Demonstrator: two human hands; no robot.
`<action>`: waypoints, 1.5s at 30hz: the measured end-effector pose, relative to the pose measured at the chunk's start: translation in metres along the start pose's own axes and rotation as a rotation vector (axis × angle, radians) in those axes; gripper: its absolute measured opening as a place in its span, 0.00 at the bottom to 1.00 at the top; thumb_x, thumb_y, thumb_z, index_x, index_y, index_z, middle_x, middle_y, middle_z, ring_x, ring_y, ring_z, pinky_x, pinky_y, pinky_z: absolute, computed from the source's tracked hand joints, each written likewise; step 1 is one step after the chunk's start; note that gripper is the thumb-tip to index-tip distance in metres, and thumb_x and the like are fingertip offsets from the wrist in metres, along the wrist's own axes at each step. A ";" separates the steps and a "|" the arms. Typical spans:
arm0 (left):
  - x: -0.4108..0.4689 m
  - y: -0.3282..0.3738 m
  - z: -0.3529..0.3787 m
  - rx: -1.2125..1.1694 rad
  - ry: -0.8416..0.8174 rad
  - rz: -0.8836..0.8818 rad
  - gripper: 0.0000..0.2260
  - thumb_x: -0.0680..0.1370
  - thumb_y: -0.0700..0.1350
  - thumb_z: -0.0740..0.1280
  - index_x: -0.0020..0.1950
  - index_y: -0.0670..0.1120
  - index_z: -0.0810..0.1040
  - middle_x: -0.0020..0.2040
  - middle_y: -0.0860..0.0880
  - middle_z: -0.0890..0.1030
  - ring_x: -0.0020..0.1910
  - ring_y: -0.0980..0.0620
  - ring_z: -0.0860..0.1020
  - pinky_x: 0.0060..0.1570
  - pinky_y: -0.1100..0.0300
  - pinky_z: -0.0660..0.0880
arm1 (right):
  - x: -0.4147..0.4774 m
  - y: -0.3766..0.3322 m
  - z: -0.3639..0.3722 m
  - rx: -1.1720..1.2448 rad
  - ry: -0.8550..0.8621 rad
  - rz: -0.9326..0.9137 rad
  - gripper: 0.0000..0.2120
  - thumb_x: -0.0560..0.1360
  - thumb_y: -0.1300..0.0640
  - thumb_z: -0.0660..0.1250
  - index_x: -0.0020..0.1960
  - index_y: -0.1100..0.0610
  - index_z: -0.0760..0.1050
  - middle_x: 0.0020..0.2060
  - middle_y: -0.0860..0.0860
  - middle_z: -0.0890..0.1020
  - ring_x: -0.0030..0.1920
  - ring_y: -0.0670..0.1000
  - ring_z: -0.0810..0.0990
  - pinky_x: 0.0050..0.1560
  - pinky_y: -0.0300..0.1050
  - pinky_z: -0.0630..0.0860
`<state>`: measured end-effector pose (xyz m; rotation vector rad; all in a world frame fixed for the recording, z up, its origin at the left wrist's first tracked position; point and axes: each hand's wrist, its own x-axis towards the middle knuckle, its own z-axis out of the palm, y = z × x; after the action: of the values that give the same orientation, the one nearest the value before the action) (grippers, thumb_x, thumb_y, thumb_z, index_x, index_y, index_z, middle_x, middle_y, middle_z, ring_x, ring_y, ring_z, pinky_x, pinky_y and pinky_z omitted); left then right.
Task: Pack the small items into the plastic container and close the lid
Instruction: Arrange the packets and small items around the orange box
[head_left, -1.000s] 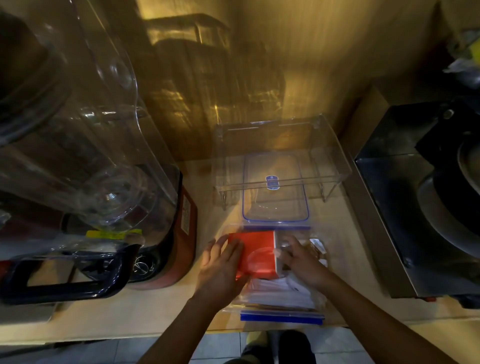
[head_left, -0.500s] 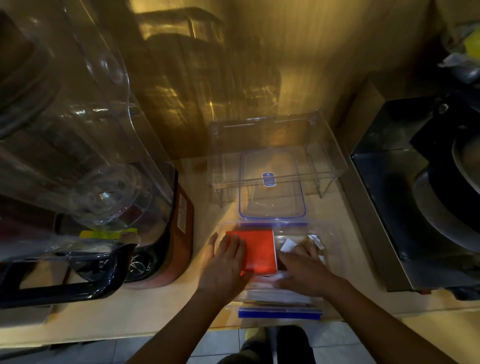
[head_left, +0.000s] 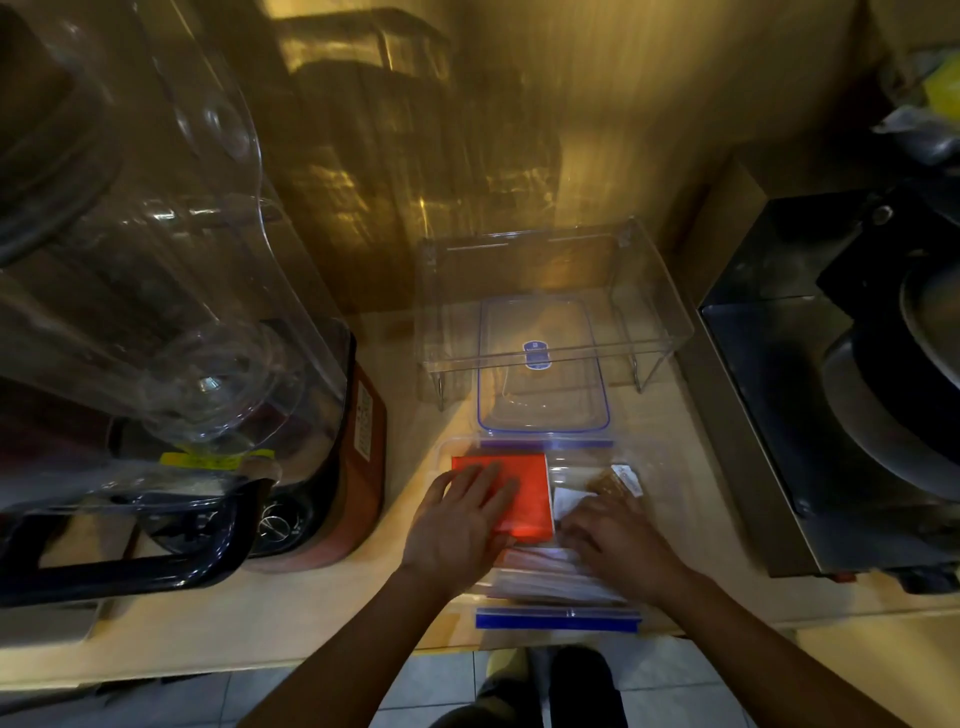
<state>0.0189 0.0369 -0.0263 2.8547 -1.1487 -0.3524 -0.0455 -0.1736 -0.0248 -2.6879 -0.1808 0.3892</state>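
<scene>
A clear plastic container (head_left: 644, 551) with blue clip flaps sits open at the counter's front edge. Inside it lies a flat red packet (head_left: 530, 493) on the left, white paper sachets (head_left: 545, 577) below, and a brown snack packet (head_left: 615, 483) at the right. My left hand (head_left: 462, 519) lies flat on the red packet, fingers spread, pressing it down. My right hand (head_left: 613, 540) rests palm down on the white sachets at the right. The container's clear lid (head_left: 543, 374), blue-rimmed with a blue label, lies just behind the container.
A clear acrylic riser shelf (head_left: 660, 322) stands over the lid's far half. A big blender with a clear cover (head_left: 156, 312) and red base fills the left. A dark metal appliance (head_left: 810, 415) stands at the right. The counter edge (head_left: 260, 665) runs below my wrists.
The red packet has gone from tilted between both hands to lying flat in the container. My left hand now presses on it; my right hand moved down onto the sachets.
</scene>
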 end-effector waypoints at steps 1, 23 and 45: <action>0.000 -0.001 0.000 0.008 -0.006 0.020 0.28 0.78 0.61 0.53 0.75 0.55 0.51 0.77 0.48 0.57 0.75 0.46 0.54 0.73 0.48 0.50 | 0.000 0.002 0.001 -0.040 0.051 0.057 0.12 0.76 0.53 0.60 0.56 0.52 0.77 0.57 0.49 0.79 0.62 0.49 0.72 0.66 0.45 0.57; -0.001 0.002 -0.001 -0.022 -0.026 -0.002 0.27 0.78 0.58 0.57 0.75 0.56 0.53 0.77 0.48 0.59 0.75 0.47 0.57 0.71 0.48 0.55 | 0.003 0.003 -0.011 -0.127 0.191 0.203 0.14 0.74 0.54 0.62 0.58 0.53 0.75 0.57 0.51 0.78 0.58 0.52 0.75 0.55 0.43 0.66; -0.002 0.048 -0.022 -0.203 -0.272 -0.017 0.15 0.81 0.43 0.57 0.67 0.47 0.70 0.57 0.44 0.80 0.54 0.43 0.79 0.54 0.49 0.76 | -0.011 0.020 -0.025 -0.535 -0.411 -0.156 0.19 0.74 0.60 0.64 0.64 0.52 0.72 0.68 0.51 0.72 0.70 0.56 0.65 0.71 0.58 0.53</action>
<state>-0.0102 0.0028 0.0019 2.6992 -1.0539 -0.8294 -0.0467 -0.2034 -0.0085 -3.0380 -0.6978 0.9573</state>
